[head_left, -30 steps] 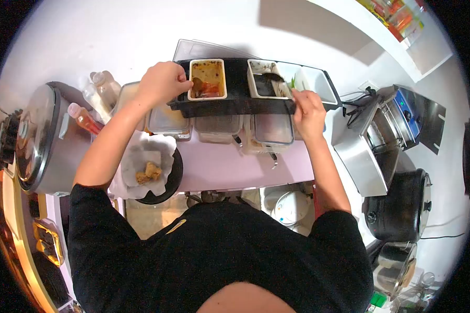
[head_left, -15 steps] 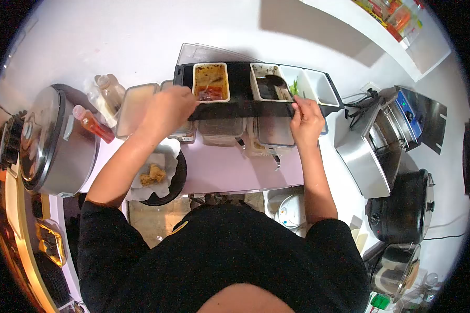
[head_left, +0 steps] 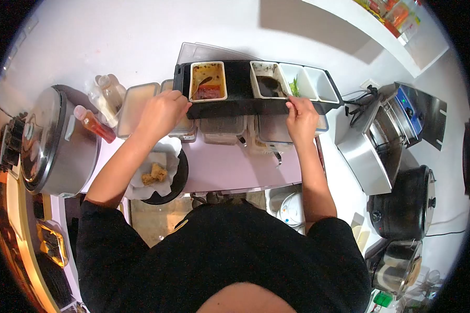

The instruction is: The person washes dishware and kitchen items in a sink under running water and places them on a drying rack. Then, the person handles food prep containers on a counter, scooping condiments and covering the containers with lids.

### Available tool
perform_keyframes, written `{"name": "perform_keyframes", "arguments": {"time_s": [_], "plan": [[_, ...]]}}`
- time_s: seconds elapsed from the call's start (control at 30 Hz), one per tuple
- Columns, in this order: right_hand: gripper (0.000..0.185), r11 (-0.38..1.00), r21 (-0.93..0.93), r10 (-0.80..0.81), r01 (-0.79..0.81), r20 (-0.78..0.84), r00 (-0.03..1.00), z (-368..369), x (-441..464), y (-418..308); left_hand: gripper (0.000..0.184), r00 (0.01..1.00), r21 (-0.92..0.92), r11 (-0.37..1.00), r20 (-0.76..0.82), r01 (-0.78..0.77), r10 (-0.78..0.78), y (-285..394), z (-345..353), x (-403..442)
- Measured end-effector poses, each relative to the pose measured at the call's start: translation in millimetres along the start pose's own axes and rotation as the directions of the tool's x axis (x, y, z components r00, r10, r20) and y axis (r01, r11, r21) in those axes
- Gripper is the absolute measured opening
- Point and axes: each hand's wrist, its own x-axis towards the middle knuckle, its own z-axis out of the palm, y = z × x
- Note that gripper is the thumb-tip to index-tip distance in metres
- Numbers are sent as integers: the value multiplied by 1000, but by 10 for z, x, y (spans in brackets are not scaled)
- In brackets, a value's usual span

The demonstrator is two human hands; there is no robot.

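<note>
My left hand (head_left: 167,110) is closed at the front left of a black condiment rack (head_left: 239,83), pinching the handle of a spoon (head_left: 203,82) that stands in a white tub of reddish-orange sauce (head_left: 209,92). At the rack's right part, my right hand (head_left: 301,116) is closed on a thin handle that leads into a white tub of dark sauce (head_left: 268,83); the dipping end is mostly hidden there. Beside that tub sits a white tub with green pieces (head_left: 295,84), then another white tub (head_left: 321,86). Lidded clear containers (head_left: 222,128) lie under the rack's front.
Fried food (head_left: 154,175) lies on white paper in a black bowl (head_left: 180,180). Sauce bottles (head_left: 95,124) and a large cooker (head_left: 62,141) stand left. A steel fryer (head_left: 373,146) and a black pot (head_left: 402,203) are at right. A shelf (head_left: 365,31) juts out above.
The spoon in the dark sauce has gone lower, its bowl no longer showing above the sauce. My left hand has moved slightly left, and the spoon in the reddish tub shows clearly.
</note>
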Motion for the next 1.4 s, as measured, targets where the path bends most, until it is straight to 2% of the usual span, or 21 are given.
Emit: {"name": "perform_keyframes", "arguments": {"time_s": [0.07,0.13,0.2,0.27,0.33,0.43,0.47,0.5,0.57,0.63,0.7,0.77,0.8,0.87,0.93,1.03,1.13,1.2,1.27,1.33,1.4], "plan": [[15,999,-25,-23,22,-31,999,5,18,36,17,1000,11,1000,-17,5,-5,-39,48,42],[15,930,146,349,-338,-58,935,-13,15,14,23,913,-241,886,-3,396,-409,18,70,74],[19,855,180,493,-486,2,870,-34,91,54,28,875,-363,825,-48,433,-481,38,147,106],[21,585,537,643,-607,148,751,-52,183,11,25,653,-684,347,250,641,-715,-44,256,84],[20,391,670,673,-632,261,692,-51,254,-52,21,506,-800,58,319,597,-802,24,317,103],[9,41,790,663,-611,436,609,107,269,-59,19,477,-843,-83,378,532,-793,-100,478,45],[9,-166,796,564,-582,560,606,126,246,-20,19,463,-841,-111,397,530,-793,-40,434,106],[10,-51,778,620,-626,516,591,267,227,12,19,449,-838,-140,415,527,-792,27,389,161],[13,-348,792,710,-502,573,410,202,226,-120,17,527,-854,-129,422,503,-737,-123,478,109],[15,-380,809,679,-449,573,458,208,180,-117,16,600,-881,-110,399,460,-694,-71,410,145],[13,-363,855,650,-370,517,557,-55,67,-168,15,668,-896,-91,388,434,-636,108,328,276],[12,-349,888,665,-300,460,589,-462,-68,-200,16,765,-942,86,207,324,-609,491,225,399],[11,-329,911,661,-249,410,628,-669,-154,-198,16,784,-943,75,224,324,-579,761,185,473],[13,-283,939,674,-194,339,657,-1160,-378,-188,17,835,-966,189,45,176,-548,1366,140,571],[12,-224,973,689,-62,203,696,-1768,-696,-179,16,887,-976,138,91,170,-453,1921,209,588],[12,100,995,772,15,-87,629,-2644,-1370,-129,13,933,-979,138,92,147,-347,3121,350,438],[20,406,896,839,-181,-287,462,-3438,-2241,67,14,940,-972,33,214,231,-267,4239,570,89],[19,554,703,827,-446,-401,395,-3967,-2777,113,17,920,-934,-34,355,355,-167,4890,691,-150],[19,573,510,809,-641,-475,346,-4296,-3201,260,20,850,-883,-80,468,463,-242,5498,794,-392],[22,536,186,780,-823,-482,399,-4539,-3454,329,24,848,-865,55,474,498,-238,5893,927,-593],[20,541,86,777,-837,-432,458,-4657,-3548,340,28,822,-830,127,493,543,-286,6232,974,-713]]}}
